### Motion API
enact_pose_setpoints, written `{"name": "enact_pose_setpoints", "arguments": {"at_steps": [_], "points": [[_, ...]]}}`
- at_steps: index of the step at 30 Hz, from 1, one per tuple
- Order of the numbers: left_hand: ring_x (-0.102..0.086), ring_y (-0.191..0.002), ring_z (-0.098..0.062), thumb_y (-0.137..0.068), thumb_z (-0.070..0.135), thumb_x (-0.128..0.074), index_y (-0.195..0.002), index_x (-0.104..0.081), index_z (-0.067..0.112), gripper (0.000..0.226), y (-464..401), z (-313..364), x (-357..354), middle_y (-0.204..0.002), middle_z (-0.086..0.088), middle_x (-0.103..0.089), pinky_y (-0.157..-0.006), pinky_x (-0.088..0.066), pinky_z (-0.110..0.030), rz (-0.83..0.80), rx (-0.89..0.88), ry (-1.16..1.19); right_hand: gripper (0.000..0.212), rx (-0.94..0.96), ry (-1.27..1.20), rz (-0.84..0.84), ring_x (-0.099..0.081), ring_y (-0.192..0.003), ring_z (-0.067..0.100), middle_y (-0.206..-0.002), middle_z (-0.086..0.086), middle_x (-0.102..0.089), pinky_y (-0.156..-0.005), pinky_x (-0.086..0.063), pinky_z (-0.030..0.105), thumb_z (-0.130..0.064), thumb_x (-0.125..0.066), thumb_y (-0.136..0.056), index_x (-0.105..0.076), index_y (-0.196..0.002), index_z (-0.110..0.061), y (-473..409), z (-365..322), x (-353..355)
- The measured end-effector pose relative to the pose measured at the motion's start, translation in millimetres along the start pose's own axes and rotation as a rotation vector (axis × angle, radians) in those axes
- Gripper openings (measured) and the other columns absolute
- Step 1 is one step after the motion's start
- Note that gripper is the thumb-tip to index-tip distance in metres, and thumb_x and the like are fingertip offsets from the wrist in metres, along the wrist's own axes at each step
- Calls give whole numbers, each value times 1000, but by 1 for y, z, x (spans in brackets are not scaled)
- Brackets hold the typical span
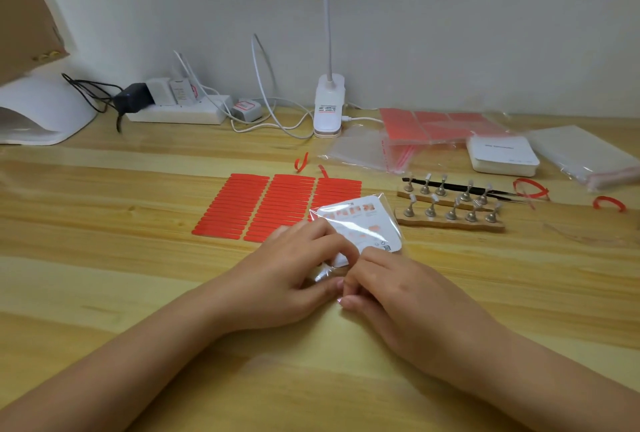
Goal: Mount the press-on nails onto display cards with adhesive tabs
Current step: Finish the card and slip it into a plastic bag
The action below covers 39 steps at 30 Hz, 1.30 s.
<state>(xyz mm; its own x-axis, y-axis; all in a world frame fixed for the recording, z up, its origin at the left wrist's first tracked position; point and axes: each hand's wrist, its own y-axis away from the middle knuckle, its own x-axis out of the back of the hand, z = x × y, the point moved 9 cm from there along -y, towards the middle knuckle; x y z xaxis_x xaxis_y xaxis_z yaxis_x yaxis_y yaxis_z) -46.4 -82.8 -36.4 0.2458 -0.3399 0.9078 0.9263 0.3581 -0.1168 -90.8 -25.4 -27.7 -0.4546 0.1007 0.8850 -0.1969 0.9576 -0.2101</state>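
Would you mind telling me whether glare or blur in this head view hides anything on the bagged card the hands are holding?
Head view: glare streaks on the clear bag wash out parts of the card's print; the small text is too soft to read. Both the left hand and the right hand pinch its near edge and cover that corner. Wide-angle bending curves the table edges.

Bright, even light, soft, prob. from above; no hard shadows, only faint ones under the hands (294, 272) and forearms. Glare on the clear sleeve (363, 223) and on the bags (585, 154) far right. Table (104, 258) has a mild sheen. Wide-angle bend: table edge and wall line curve, lamp (329, 102) stem leans. Whole pic slightly soft; small print unreadable, corners blurrier.
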Motion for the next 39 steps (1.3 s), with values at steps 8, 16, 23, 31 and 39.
{"name": "enact_pose_setpoints", "arguments": {"at_steps": [8,16,23,31,39], "points": [[-42,-94,-3,-87,44,-40,-108,-52,35,25,-1,0,-1,-99,12,-46,-83,-28,-19,-20,23,3,7,-70,-106,86,-44,-71,-9,-74,-21,-41,-63,-32,9,-32,-63,-84,-64,-86,-26,2,11,7],[-42,-95,-3,-88,41,-39,-106,-50,37,22,-1,-1,-2,-99,12,-46,-83,-27,-19,-22,31,4,5,-72,-87,86,-41,-68,-7,-75,-20,-40,-62,-31,11,-31,-60,-86,-61,-85,-26,0,11,4],[-41,-94,-2,-87,39,-39,-107,-51,33,24,-1,-1,-2,-99,13,-46,-82,-26,-18,-9,35,12,5,-74,-100,52,-43,-73,-5,-77,-20,-41,-63,-31,12,-29,-59,-87,-61,-84,-25,-1,7,5],[-41,-94,0,-86,39,-38,-111,-51,33,28,-1,0,-2,-101,12,-46,-80,-25,-14,-10,22,-1,21,-66,49,-37,-46,-92,12,-103,-8,-41,-71,-30,25,-36,-38,-95,-51,-101,-21,-2,-1,-3],[-42,-95,3,-86,36,-40,-107,-51,35,24,-3,-1,-2,-99,16,-44,-81,-26,-16,-13,17,4,12,-131,-67,101,-38,-66,-3,-72,-17,-40,-65,-29,17,-33,-61,-85,-63,-86,-21,-1,7,4]]}}
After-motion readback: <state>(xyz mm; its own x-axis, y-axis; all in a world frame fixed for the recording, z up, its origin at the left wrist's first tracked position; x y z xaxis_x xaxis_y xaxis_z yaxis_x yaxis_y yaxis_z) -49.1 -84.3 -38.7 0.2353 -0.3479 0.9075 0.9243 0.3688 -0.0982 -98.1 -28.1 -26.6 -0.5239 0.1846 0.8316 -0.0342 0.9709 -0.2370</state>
